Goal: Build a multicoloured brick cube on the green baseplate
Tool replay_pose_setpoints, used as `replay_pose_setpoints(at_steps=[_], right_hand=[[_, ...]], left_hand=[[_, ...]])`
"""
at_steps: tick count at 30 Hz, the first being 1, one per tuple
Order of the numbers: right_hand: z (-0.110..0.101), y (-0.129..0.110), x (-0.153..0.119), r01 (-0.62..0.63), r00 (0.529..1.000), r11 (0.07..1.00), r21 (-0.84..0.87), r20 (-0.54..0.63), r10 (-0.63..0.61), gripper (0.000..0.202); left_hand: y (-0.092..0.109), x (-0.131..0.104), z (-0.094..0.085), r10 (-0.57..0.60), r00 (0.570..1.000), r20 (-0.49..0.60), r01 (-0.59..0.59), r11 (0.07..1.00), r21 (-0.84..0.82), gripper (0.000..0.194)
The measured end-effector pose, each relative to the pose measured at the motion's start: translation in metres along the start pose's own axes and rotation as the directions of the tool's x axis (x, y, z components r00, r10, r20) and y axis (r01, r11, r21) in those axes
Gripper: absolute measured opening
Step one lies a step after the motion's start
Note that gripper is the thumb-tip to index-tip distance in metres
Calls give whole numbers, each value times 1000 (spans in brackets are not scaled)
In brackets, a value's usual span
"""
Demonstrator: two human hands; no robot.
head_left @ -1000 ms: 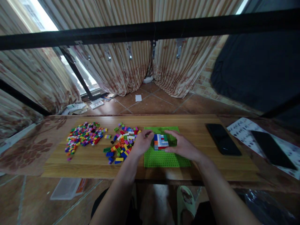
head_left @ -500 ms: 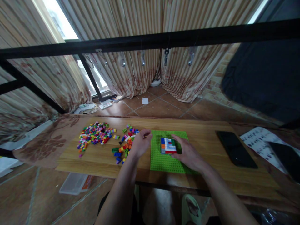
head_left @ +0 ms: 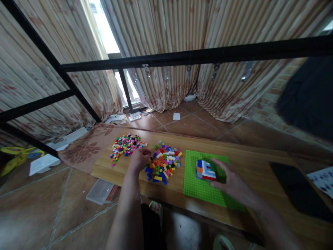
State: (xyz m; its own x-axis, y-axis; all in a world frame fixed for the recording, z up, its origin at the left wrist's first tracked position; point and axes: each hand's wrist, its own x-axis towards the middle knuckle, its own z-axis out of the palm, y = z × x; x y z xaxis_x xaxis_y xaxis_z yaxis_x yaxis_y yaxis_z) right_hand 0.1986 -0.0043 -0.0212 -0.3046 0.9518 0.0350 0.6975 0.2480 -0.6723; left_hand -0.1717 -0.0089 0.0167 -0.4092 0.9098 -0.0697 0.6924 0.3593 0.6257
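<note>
My left hand (head_left: pixel 139 159) is over the wooden table between two piles of toy bricks, its fingers curled together; whatever they may hold is hidden. Just right of it lies a loose spread of larger bricks (head_left: pixel 166 166) in mixed colours. A small block build (head_left: pixel 205 170) of white, blue, orange, red and green bricks stands on the green baseplate (head_left: pixel 191 185). Around its right side, my right hand (head_left: pixel 231 180) rests with thumb and fingers apart. Whether the thumb touches the build's near corner I cannot tell.
A heap of small bricks (head_left: pixel 127 144) is at the table's left. On the right lie a dark phone-like slab (head_left: pixel 296 187) and a printed sheet (head_left: pixel 324 178). A clear plastic lid or box (head_left: pixel 100 191) sits on the floor. A black rail (head_left: pixel 182 57) runs beyond the table.
My left hand has moved left, from beside the baseplate to the far side of the larger bricks. The view has turned left; my right hand stays by the build.
</note>
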Motion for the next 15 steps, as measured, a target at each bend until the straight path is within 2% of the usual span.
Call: replay_pose_setpoints(at_steps=[7,15], right_hand=[[-10,-6,0,-2,997,999,40,-71,4,77],[-10,-15,4,21,991,1000,17,-135,-18,62]], left_hand=[[12,-4,13,35,999,29,-38,996,83,26],[38,-11,38,204,977,64,-213,957,197,32]])
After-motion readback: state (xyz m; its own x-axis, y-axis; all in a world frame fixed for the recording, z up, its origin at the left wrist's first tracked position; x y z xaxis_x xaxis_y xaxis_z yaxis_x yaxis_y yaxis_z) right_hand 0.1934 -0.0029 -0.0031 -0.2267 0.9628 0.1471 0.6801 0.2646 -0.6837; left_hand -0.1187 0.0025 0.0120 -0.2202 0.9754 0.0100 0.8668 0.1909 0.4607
